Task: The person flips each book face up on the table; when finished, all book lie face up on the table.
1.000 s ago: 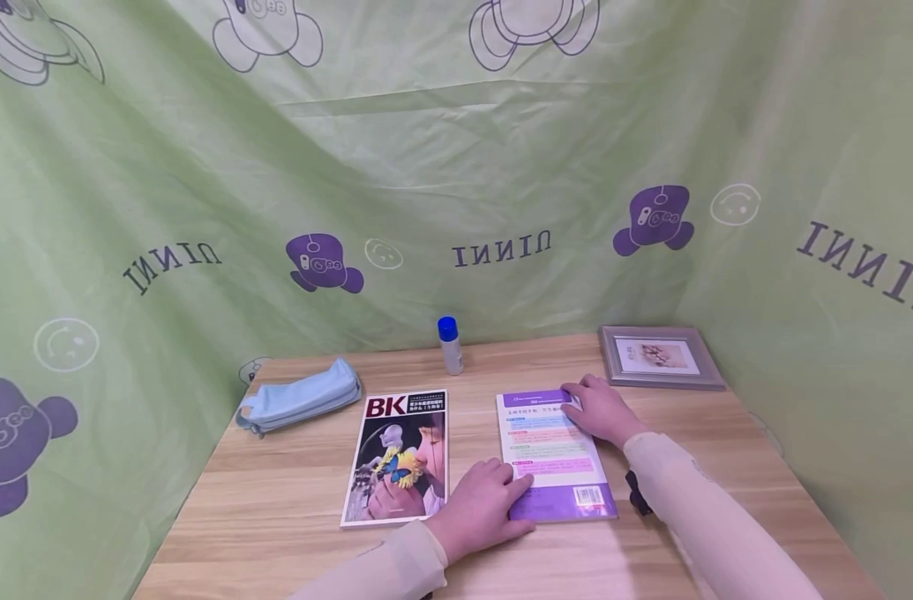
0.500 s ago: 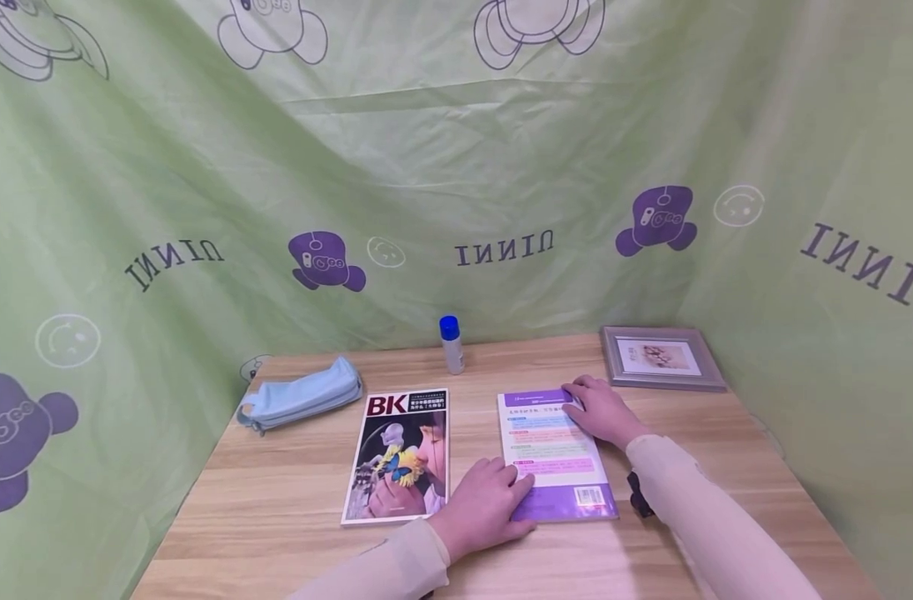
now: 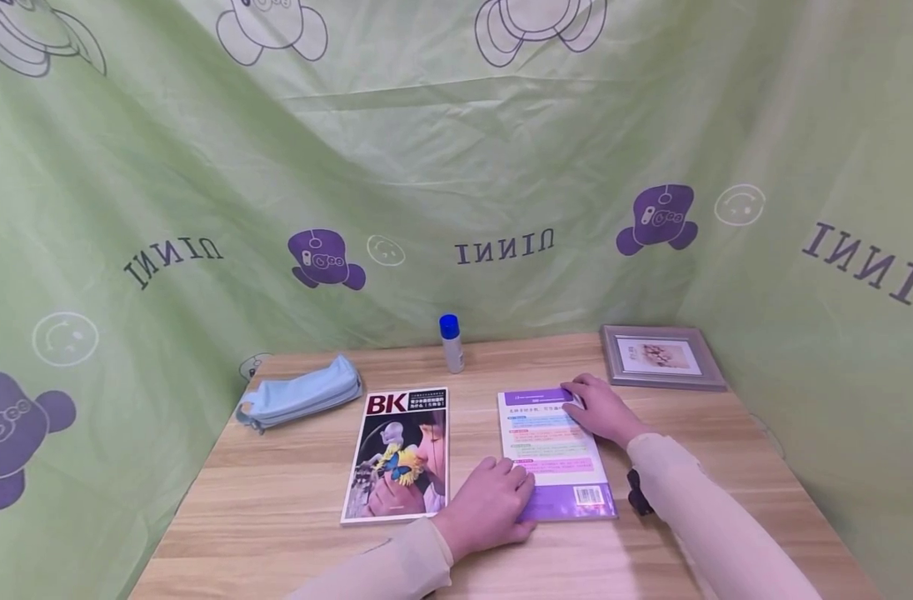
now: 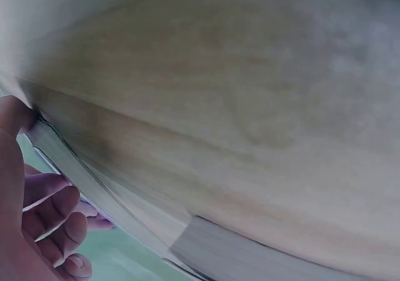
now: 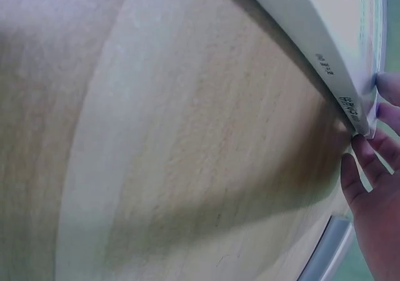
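Observation:
A purple-and-white book [image 3: 550, 446], barcode at its lower right, lies flat on the table. My left hand [image 3: 489, 504] touches its near left corner. In the left wrist view the left thumb [image 4: 15, 115] meets the book's corner, while the other fingers are bent over the cover. At the far right corner of the book is my right hand [image 3: 605, 408], its fingertips touching the edge and cover; the right wrist view shows them at the end of the book's white spine [image 5: 325, 62]. A BK magazine [image 3: 396, 458] lies to the left, beside my left forearm.
Along the back of the wooden table [image 3: 231, 500] are a light blue pencil case [image 3: 302, 396] at left, an upright blue-capped bottle [image 3: 451, 343] in the middle, and a grey picture frame [image 3: 662, 358] lying at right. A green patterned curtain [image 3: 426, 167] surrounds the table.
The left index finger, stretched across the book's cover earlier, has drawn back toward the hand. My right hand and the book look unmoved.

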Action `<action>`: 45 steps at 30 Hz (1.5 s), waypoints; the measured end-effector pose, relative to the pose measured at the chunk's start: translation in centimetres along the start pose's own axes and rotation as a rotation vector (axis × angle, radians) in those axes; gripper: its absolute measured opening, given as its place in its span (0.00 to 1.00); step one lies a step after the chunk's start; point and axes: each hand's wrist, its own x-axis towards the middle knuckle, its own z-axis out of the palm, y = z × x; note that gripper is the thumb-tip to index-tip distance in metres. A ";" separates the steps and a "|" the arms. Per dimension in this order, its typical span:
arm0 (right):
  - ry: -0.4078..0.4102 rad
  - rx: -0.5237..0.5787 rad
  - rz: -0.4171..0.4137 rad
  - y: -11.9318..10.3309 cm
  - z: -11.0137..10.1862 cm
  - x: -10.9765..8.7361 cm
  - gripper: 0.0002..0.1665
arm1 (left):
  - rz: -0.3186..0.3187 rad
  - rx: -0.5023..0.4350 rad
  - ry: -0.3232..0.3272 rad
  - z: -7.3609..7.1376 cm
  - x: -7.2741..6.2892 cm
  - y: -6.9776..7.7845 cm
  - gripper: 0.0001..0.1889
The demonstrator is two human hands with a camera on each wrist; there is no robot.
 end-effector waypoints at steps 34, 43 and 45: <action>-0.013 0.083 -0.079 0.4 -1.0 -0.7 0.27 | 0.093 0.116 0.154 -0.4 -0.3 0.3 0.19; -0.011 0.023 -0.146 0.9 -0.9 -1.2 0.32 | 0.115 0.040 0.117 -0.3 -0.3 0.6 0.19; -0.011 0.025 -0.157 1.0 -0.9 -1.2 0.31 | 0.124 0.039 0.101 -0.3 -0.3 0.7 0.19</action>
